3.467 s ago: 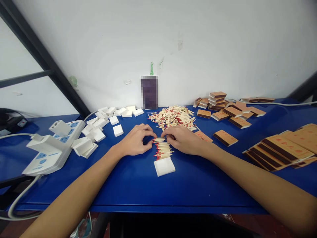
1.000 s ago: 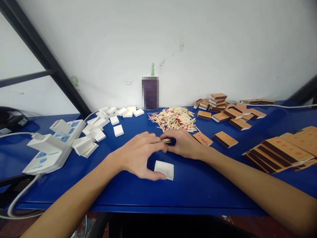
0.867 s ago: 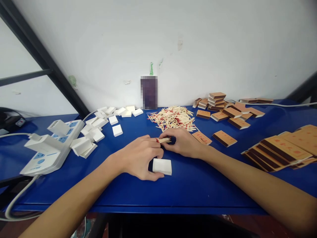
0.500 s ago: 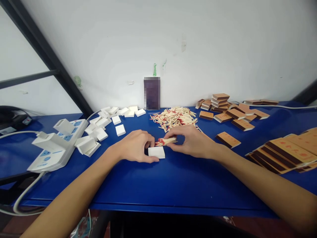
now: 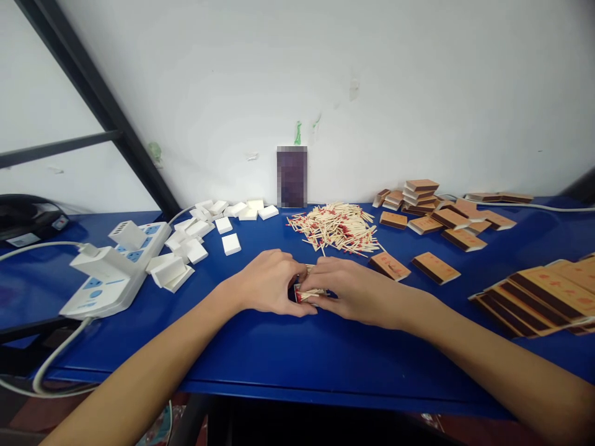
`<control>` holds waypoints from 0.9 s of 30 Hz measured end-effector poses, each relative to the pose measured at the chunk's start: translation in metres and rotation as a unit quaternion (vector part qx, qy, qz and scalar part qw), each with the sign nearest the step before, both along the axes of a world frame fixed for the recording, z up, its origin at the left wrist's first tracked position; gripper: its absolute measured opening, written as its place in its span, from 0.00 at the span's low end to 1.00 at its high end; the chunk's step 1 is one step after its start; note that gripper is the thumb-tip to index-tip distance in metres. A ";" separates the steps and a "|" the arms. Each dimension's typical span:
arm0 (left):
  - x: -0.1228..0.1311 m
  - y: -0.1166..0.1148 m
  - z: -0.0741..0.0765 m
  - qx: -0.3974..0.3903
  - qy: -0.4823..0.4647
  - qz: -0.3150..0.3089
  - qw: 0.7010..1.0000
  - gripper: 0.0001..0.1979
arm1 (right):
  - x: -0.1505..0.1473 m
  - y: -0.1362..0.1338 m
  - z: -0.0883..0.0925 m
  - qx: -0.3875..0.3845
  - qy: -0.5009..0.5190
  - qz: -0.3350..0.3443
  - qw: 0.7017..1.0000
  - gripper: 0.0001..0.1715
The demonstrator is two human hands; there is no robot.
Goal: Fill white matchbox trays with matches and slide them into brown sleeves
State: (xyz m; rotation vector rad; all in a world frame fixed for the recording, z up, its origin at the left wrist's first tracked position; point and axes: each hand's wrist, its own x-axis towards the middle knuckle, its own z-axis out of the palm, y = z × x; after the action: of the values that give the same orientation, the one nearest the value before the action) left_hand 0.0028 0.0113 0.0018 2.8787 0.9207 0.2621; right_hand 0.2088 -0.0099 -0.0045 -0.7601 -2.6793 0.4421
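Observation:
My left hand (image 5: 269, 282) curls around a small white matchbox tray (image 5: 296, 290) on the blue table, its thumb along the near side. Fingers of my right hand (image 5: 356, 288) are closed on a bunch of red-tipped matches (image 5: 312, 295) at the tray, the two hands nearly touching. Both hands hide most of the tray, so how far the matches lie inside cannot be told. Just beyond them spreads a loose heap of matches (image 5: 341, 226). An orange-brown matchbox sleeve (image 5: 389, 266) lies beside my right wrist, with another sleeve (image 5: 436, 267) farther right.
White trays (image 5: 231, 244) are scattered at the back left. A white power strip (image 5: 132, 263) with plugs and cables stands left of them. Stacked matchbox sleeves (image 5: 421, 197) sit at the back right, and a larger fanned stack (image 5: 543, 294) at the right. A wall rises behind.
My right hand has brought the bunch of matches down and nearer, onto the tray. The left hand stays around the tray. The view has shifted slightly, uncovering a sleeve behind my right wrist.

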 end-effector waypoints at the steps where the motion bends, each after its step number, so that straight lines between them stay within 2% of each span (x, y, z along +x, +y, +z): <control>1: 0.000 0.000 0.000 -0.001 -0.001 0.000 1.000 0.21 | 0.000 0.000 0.000 -0.006 0.006 -0.004 1.000 0.08; 7: -0.003 0.003 -0.002 0.002 -0.008 -0.004 1.000 0.25 | 0.008 0.004 0.007 -0.043 0.057 -0.019 0.997 0.09; 13: -0.003 0.003 -0.001 0.009 -0.004 -0.007 1.000 0.27 | 0.017 0.008 0.014 -0.022 0.034 -0.038 0.998 0.06; 18: -0.003 -0.001 0.003 0.016 -0.029 -0.020 0.999 0.19 | 0.024 0.011 0.016 -0.072 0.013 -0.035 0.997 0.04; 22: -0.001 -0.004 0.002 0.001 -0.044 -0.037 0.998 0.12 | 0.024 0.013 0.013 -0.124 0.003 -0.038 0.992 0.07; 27: 0.001 -0.003 -0.001 -0.033 -0.047 -0.050 0.997 0.14 | 0.019 0.015 0.005 -0.158 0.029 -0.053 0.986 0.09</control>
State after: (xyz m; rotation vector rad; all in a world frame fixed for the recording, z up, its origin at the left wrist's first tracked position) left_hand 0.0036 0.0079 0.0012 2.8153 0.7512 0.3482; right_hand 0.2282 0.0050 0.0009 -0.9562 -2.5293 0.8601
